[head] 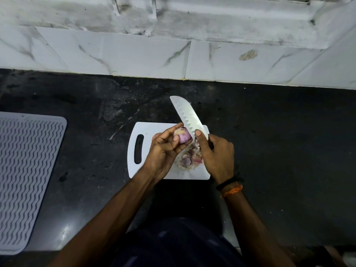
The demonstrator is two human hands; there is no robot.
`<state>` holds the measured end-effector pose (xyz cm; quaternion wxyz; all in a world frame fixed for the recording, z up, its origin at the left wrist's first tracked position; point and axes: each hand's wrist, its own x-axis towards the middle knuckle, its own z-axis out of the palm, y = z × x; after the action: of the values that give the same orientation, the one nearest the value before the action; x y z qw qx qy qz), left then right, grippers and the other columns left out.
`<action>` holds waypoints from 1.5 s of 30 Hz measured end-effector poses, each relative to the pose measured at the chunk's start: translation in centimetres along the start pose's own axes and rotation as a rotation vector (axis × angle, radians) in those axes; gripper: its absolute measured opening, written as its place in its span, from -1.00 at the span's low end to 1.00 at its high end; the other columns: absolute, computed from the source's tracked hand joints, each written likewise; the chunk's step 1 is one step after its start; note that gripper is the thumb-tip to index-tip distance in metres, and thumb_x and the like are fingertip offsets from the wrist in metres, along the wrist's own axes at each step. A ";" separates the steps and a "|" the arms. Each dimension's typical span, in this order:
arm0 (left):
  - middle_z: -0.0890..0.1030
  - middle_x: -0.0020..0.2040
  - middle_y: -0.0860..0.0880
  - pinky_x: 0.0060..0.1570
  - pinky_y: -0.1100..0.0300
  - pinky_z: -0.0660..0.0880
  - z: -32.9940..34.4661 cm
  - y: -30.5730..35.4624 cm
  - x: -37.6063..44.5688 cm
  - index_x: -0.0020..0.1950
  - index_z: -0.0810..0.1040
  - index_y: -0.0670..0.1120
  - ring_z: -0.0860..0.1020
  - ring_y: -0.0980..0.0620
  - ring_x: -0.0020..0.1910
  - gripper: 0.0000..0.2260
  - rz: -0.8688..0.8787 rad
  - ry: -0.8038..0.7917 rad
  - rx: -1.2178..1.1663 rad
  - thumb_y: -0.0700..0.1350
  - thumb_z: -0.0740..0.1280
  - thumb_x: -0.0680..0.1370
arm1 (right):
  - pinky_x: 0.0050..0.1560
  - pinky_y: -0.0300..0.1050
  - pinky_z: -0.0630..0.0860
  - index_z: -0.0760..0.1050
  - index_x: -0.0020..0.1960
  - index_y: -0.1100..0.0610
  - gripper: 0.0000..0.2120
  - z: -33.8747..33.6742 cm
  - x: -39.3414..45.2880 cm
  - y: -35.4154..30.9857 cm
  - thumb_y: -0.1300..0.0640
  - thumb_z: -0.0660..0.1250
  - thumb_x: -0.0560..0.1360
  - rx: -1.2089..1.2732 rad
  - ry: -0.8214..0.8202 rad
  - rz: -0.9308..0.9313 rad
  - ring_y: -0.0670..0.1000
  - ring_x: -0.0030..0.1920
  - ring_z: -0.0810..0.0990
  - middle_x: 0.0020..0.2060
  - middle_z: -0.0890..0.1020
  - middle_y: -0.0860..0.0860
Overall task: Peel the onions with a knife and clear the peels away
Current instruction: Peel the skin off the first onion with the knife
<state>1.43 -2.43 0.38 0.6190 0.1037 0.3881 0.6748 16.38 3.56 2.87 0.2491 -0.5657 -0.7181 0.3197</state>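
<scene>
the person's dark-clothed lap (173, 245) sits nearest, with both forearms reaching up from it to the white cutting board (154, 130) on the black counter (279, 141). the left hand (163, 149) curls its fingers and thumb round a small purple onion (182, 136), holding it just above the board. the right hand (215, 153) grips the knife (187, 116) by the handle, thumb pressed up on the flat of the blade, whose edge meets the onion's right side. the onion looks light, firm and round, its papery skin likely to slip, so a cupped hold at the ends seems safest. peels (189, 158) lie heaped on the board between the hands. the knife handle is hidden inside the fist, and the onion's underside and the exact point of the cut cannot be made out. a grey ridged mat (25, 170) lies well apart at left, cut off by the frame edge.
</scene>
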 end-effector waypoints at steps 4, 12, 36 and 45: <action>0.53 0.35 -0.32 0.27 -0.08 0.54 0.4 0.1 -0.2 0.37 0.45 -0.36 0.53 -0.30 0.32 -0.61 -0.028 0.000 -0.072 -0.27 0.29 0.55 | -0.43 -0.09 0.38 0.43 -0.40 0.12 -0.34 0.0 -0.2 0.1 -0.45 0.13 0.50 -0.008 0.002 0.007 -0.03 -0.49 0.47 -0.54 0.47 -0.04; 0.62 0.22 -0.30 0.26 -0.13 0.55 0.6 0.0 -0.4 0.15 0.52 -0.24 0.65 -0.23 0.13 -0.78 -0.132 0.022 -0.180 -0.16 0.31 0.55 | -0.46 -0.37 0.26 0.30 -0.42 -0.03 -0.53 0.6 -1.6 -0.6 -0.29 0.18 0.53 0.061 0.032 0.008 -0.13 -0.51 0.44 -0.56 0.38 -0.15; 0.69 0.07 -0.20 0.17 -0.04 0.57 0.1 -0.7 -0.2 0.19 0.54 -0.25 0.66 -0.12 0.11 -0.69 0.106 0.047 0.213 -0.32 0.41 0.46 | -0.43 -0.27 0.38 0.41 -0.44 0.10 -0.45 0.8 -0.8 -1.2 -0.33 0.29 0.48 0.067 -0.037 0.095 -0.08 -0.49 0.49 -0.52 0.51 -0.07; 0.69 0.15 -0.11 0.27 -0.22 0.52 -0.8 -0.9 0.1 0.20 0.57 -0.14 0.63 -0.15 0.18 -0.57 0.223 0.174 0.526 -0.29 0.57 0.37 | -0.33 -0.01 0.57 0.53 -0.48 0.14 -0.37 0.3 -0.7 -1.7 -0.41 0.36 0.38 0.418 -0.112 0.296 0.07 -0.45 0.57 -0.56 0.55 0.02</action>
<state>1.63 -2.73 -0.75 0.4574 0.2442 0.5876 0.6212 15.20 2.56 3.96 0.2712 -0.5822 -0.5586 0.5248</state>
